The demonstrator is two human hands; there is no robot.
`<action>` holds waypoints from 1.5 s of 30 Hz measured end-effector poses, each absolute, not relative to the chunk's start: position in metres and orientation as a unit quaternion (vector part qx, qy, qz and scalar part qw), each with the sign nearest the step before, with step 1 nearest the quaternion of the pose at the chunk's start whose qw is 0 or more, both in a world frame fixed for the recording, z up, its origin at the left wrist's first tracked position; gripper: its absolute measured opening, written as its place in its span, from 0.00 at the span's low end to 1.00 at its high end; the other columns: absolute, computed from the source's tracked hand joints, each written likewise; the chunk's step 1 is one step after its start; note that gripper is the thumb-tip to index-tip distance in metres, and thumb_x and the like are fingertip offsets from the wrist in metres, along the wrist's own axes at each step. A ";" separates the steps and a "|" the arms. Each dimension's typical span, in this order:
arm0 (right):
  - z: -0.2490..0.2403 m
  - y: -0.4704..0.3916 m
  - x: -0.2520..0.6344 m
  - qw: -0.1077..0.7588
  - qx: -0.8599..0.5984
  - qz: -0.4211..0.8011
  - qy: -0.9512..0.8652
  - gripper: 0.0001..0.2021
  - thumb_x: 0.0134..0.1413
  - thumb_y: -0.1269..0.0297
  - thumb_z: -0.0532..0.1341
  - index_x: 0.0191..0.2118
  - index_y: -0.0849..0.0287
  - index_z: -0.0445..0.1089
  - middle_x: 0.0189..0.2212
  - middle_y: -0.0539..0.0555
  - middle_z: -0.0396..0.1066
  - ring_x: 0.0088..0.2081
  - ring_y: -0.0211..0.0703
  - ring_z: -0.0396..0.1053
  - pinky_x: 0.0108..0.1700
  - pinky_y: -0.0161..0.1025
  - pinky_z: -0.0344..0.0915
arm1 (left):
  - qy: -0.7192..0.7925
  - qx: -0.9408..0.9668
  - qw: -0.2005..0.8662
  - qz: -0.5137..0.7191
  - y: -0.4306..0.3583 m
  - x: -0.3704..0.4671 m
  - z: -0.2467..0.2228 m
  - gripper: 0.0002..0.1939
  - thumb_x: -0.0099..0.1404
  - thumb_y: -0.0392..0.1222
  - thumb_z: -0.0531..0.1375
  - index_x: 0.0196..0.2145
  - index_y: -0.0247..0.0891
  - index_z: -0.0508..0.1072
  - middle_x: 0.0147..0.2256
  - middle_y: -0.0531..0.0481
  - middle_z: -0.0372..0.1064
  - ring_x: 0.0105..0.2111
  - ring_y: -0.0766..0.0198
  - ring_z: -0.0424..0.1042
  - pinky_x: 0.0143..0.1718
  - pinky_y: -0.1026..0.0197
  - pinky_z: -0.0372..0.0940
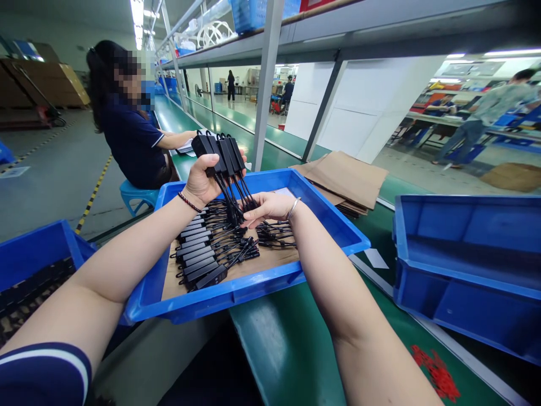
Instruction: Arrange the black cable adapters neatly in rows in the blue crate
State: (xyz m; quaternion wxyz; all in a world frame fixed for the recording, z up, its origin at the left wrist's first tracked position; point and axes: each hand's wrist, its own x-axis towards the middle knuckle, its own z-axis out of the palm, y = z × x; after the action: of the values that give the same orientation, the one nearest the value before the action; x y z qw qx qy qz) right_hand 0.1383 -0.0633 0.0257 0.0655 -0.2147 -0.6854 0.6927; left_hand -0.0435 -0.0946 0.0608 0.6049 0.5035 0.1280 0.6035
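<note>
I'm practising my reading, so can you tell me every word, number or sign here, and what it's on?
No words, numbers or signs can be read.
Nearest black box in the blue tray: faint marks, too small to read.
Bunched black boxes in the left hand: no readable text.

Several slim black modules (230, 157) stand bunched side by side, tilted, in the left hand (202, 183) — their black cables (227, 197) run down to the right hand (270, 207). Similar corded modules (198, 255) lie in a row below — inside the blue tray (236, 296).
</note>
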 end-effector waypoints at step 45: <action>0.015 -0.057 0.130 0.101 -0.149 0.588 -0.789 0.15 0.36 0.66 0.68 0.33 0.66 0.68 0.28 0.49 0.68 0.30 0.33 0.64 0.39 0.34 0.62 | 0.175 0.514 0.635 0.549 -0.094 -0.034 0.043 0.23 0.49 0.38 0.56 0.45 0.33 0.68 0.42 0.44 0.70 0.45 0.52 0.68 0.48 0.51 0.63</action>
State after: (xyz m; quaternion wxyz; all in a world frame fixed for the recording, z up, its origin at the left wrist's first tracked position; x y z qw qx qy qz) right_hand 0.1295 -0.0569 0.0153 0.1014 -0.1492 -0.7885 0.5879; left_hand -0.0341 -0.0938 0.0425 0.6348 0.5144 0.1754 0.5493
